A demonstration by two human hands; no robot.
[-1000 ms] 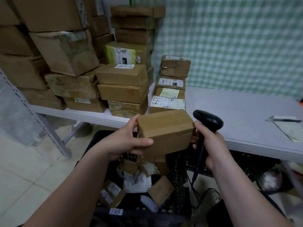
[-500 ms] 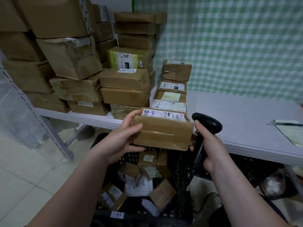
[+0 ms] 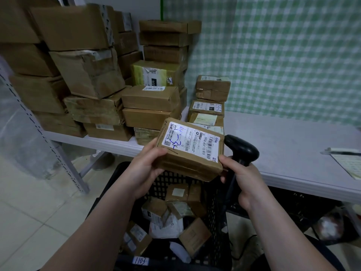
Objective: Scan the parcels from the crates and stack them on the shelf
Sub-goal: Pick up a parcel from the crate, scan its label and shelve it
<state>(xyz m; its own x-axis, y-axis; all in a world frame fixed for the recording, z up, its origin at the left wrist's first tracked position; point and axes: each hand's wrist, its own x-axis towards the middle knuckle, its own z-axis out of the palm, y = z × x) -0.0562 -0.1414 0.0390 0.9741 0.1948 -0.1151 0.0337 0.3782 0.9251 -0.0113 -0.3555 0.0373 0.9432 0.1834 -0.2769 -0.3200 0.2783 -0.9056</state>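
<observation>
**Parcel (image 3: 190,151) over crate (image 3: 219,204)**

Above the crate, the left hand (image 3: 145,169) grips the parcel, label up; the right hand (image 3: 245,179) clasps the scanner (image 3: 242,149), thumb touching the parcel's corner. Beyond, boxes (image 3: 150,98) stand stacked on the shelf (image 3: 293,145).

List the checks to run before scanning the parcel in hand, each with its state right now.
1. Parcel secure: the left hand grips its left end. Ok.
2. Label facing up, barcodes uncovered. Ok.
3. Scanner in hand: the right hand grips its handle. Ok.
4. Scanner aimed at the label: its head sits beside the parcel's right edge, not over the label. Not ok.
5. Room on the shelf: bare surface shows right of the stacked boxes. Ok.
6. Parcel logged by the scanner: cannot tell.
</observation>
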